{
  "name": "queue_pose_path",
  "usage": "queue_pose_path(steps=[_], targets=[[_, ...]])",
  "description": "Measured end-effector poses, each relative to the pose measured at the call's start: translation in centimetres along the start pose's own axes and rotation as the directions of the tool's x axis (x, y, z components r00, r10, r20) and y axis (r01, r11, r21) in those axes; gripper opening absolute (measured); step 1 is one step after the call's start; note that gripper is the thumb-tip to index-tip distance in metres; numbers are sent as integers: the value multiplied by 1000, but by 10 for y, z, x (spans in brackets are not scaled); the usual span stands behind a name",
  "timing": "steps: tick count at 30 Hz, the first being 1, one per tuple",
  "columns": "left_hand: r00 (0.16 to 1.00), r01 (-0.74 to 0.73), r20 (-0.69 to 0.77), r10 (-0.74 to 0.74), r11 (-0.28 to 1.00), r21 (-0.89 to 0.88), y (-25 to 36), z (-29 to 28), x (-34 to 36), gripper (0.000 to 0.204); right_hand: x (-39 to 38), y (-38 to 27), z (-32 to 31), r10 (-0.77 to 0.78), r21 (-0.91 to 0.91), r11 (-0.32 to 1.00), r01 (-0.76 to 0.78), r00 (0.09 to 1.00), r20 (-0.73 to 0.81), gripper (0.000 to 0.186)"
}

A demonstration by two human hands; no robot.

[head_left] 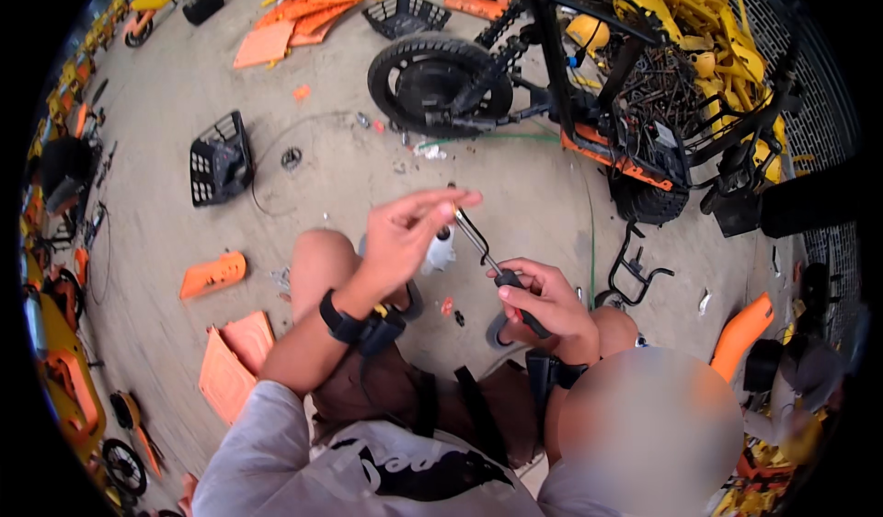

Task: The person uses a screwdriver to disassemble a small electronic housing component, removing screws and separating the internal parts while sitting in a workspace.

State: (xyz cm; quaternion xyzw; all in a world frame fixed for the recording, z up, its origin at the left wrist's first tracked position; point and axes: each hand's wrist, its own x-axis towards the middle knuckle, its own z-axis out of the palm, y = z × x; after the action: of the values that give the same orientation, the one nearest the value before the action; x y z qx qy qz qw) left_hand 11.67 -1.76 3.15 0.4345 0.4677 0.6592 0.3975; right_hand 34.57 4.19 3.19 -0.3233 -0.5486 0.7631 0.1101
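My right hand (552,301) is wrapped round a screwdriver (525,308) with a black and red handle, its metal shaft slanting up to the left. At the shaft's far end, my left hand (400,232) pinches with thumb and fingers, the index finger stretched along the top. A thin, bent black piece, like a short cable or rod (476,232), runs beside the shaft. What lies between the left fingertips is too small to make out. On the floor just beyond, partly behind the hands, sits a whitish part (440,254).
Ahead to the right stands a stripped black bike frame (561,66) with a rear wheel (440,86), beside heaped bolts (658,85) and yellow panels (745,66). Black baskets (221,160), orange panels (237,356) and a black bent-tube stand (639,270) lie about. At right is another person (798,397).
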Motion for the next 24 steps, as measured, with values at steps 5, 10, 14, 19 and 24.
queue_pose_path(steps=[5, 10, 14, 19, 24], targets=[[999, 32, -18, -35, 985, -169, -8, -15, 4, 20, -16, 6, -9, -149, 46, 988, 148, 989, 19, 26], [991, -128, -34, 132, 987, 102, -8, -18, 2, 13, -4, 12, 13, -214, 31, 976, 216, 975, -55, 23], [999, 20, -29, -24, 993, -117, -4, -16, 2, 16, 12, 22, 35, -270, -103, 962, 254, 942, -200, 20], [998, 66, -10, -67, 991, -117, -7, -18, 2, 19, 15, 20, 42, -304, -192, 947, 256, 907, -290, 19], [999, 6, -49, -5, 1000, 16, -5, -15, 2, 17, 15, 21, 45, -326, -277, 929, 243, 895, -306, 20]])
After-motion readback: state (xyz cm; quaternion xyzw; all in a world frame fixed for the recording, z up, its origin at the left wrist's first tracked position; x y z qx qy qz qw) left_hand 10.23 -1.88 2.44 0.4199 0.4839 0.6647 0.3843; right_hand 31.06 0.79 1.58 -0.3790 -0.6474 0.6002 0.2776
